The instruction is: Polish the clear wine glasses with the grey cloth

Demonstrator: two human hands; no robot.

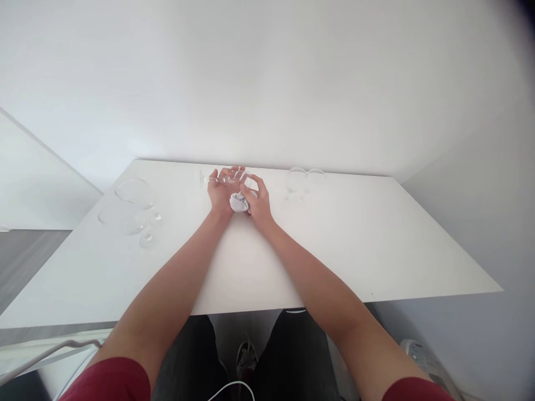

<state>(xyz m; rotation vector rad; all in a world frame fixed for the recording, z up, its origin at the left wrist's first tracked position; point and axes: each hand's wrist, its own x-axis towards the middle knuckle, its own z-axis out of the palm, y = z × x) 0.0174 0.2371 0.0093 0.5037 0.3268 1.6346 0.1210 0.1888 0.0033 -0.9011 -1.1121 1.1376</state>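
Note:
A clear stemmed glass (pixel 228 179) lies sideways above the far part of the table, its foot to the left and its rim to the right. My left hand (pixel 219 196), palm turned up, cradles it with the fingers curled behind the bowl. In my right hand (pixel 261 205) is a bunched white cloth (pixel 239 203), held beside the rim end. The right fingers and thumb are at the rim and seem to touch it. Part of the cloth is hidden behind the right fingers.
Two large clear stemmed glasses (pixel 134 224) are on the left of the white table (pixel 334 245). More clear glasses (pixel 296 179), faint against the white, are at the back right of my hands. A white wall (pixel 267 83) rises behind the table. A cable (pixel 50 351) runs at the lower left.

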